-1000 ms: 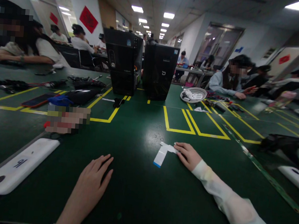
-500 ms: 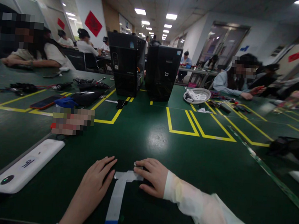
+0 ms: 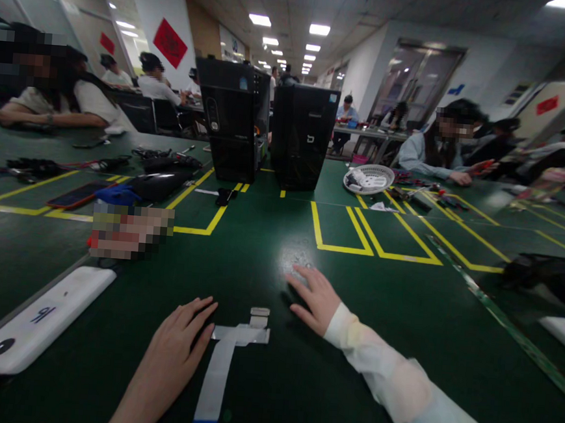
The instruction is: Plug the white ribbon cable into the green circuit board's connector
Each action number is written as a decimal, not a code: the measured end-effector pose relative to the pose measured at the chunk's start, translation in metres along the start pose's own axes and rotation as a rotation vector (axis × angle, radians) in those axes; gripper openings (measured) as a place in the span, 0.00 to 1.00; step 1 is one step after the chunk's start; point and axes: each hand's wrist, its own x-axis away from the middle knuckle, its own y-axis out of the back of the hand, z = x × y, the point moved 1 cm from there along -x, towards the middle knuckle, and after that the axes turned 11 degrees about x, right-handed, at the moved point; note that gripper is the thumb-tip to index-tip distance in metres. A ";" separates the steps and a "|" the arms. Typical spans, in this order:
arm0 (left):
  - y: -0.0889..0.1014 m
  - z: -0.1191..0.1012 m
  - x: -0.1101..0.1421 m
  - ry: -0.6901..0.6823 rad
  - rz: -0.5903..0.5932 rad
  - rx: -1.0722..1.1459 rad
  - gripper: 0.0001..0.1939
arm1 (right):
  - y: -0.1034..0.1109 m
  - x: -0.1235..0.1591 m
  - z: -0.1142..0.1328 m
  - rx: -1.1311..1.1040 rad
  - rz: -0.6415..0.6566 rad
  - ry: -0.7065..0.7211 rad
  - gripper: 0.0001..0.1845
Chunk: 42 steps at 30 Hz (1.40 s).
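A white flat ribbon cable (image 3: 218, 376) lies on the green table in front of me, with a blue end nearest me and a small connector (image 3: 259, 312) at its far end. My left hand (image 3: 179, 334) rests on the table just left of the cable, fingers stretched out; its fingertips are beside or touching the cable's left end, I cannot tell which. To the right and farther off, my right hand (image 3: 315, 299) is apart from the cable, its fingers spread and holding nothing.
Two black computer towers (image 3: 300, 138) stand at the back. A white basket (image 3: 368, 179) with parts sits to their right. A white device (image 3: 39, 319) lies at left, near a phone (image 3: 83, 194) and tangled cables (image 3: 41, 168). Other people sit around the table.
My right hand has let go of the ribbon cable's right end and moved forward and to the right, uncovering the connector. My left hand has stayed beside the cable.
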 end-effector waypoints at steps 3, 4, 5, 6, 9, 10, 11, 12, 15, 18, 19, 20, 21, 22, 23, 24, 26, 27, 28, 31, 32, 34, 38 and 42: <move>0.001 -0.001 0.001 0.005 0.015 -0.003 0.25 | -0.003 0.021 -0.077 0.207 -0.027 -0.396 0.32; 0.001 -0.002 0.002 0.003 0.018 -0.003 0.24 | -0.001 0.034 -0.104 0.275 -0.022 -0.548 0.32; 0.001 -0.002 0.002 0.003 0.017 -0.003 0.24 | 0.002 0.050 -0.131 0.342 -0.004 -0.707 0.32; 0.001 -0.002 0.002 0.001 0.013 -0.002 0.24 | 0.007 0.069 -0.155 0.400 0.028 -0.869 0.32; 0.000 0.000 0.001 -0.002 0.004 -0.006 0.24 | 0.028 0.127 -0.202 0.470 0.080 -1.193 0.35; -0.001 0.000 0.001 -0.002 0.002 -0.008 0.24 | 0.036 0.144 -0.209 0.482 0.083 -1.258 0.35; -0.001 0.001 0.001 -0.002 0.003 -0.011 0.25 | 0.043 0.159 -0.212 0.488 0.088 -1.309 0.35; -0.001 0.001 0.001 -0.001 0.006 -0.012 0.25 | 0.048 0.171 -0.212 0.493 0.094 -1.353 0.35; -0.002 0.002 0.001 0.002 0.013 -0.014 0.25 | 0.058 0.192 -0.208 0.475 0.140 -1.434 0.37; -0.001 0.001 0.001 -0.003 0.000 -0.016 0.25 | 0.059 0.198 -0.206 0.423 0.208 -1.459 0.38; -0.001 0.001 0.001 -0.007 -0.005 -0.014 0.25 | 0.059 0.198 -0.206 0.412 0.224 -1.463 0.38; -0.001 0.001 0.001 -0.010 -0.010 -0.013 0.25 | 0.059 0.198 -0.207 0.405 0.235 -1.465 0.38; -0.001 0.001 0.001 -0.012 -0.012 -0.011 0.25 | 0.059 0.198 -0.207 0.401 0.242 -1.466 0.38; -0.001 0.001 0.000 -0.013 -0.012 -0.010 0.25 | 0.059 0.198 -0.208 0.398 0.247 -1.464 0.38; -0.001 0.001 0.000 -0.014 -0.011 -0.008 0.25 | 0.060 0.198 -0.208 0.394 0.253 -1.460 0.38; -0.001 0.000 0.000 -0.012 -0.011 -0.007 0.25 | 0.060 0.198 -0.208 0.390 0.259 -1.455 0.38; 0.000 -0.001 -0.001 -0.006 -0.011 -0.004 0.25 | 0.060 0.199 -0.207 0.388 0.269 -1.442 0.38; 0.000 -0.002 -0.001 -0.001 -0.011 -0.002 0.26 | 0.059 0.199 -0.206 0.390 0.274 -1.433 0.38; 0.000 -0.003 -0.001 0.005 -0.011 -0.001 0.26 | 0.059 0.199 -0.204 0.393 0.278 -1.420 0.39; 0.001 -0.005 -0.001 0.020 -0.005 0.001 0.26 | 0.056 0.203 -0.195 0.401 0.286 -1.376 0.40; 0.001 -0.006 0.000 0.023 -0.002 0.000 0.26 | 0.055 0.205 -0.192 0.407 0.284 -1.358 0.39; 0.001 -0.006 0.000 0.028 0.003 -0.003 0.26 | 0.053 0.212 -0.185 0.421 0.282 -1.304 0.38; 0.001 -0.006 -0.001 0.031 0.013 -0.014 0.27 | 0.047 0.232 -0.169 0.418 0.263 -1.153 0.40; 0.001 -0.004 -0.001 0.026 0.033 -0.031 0.28 | 0.045 0.251 -0.152 0.350 0.125 -0.999 0.38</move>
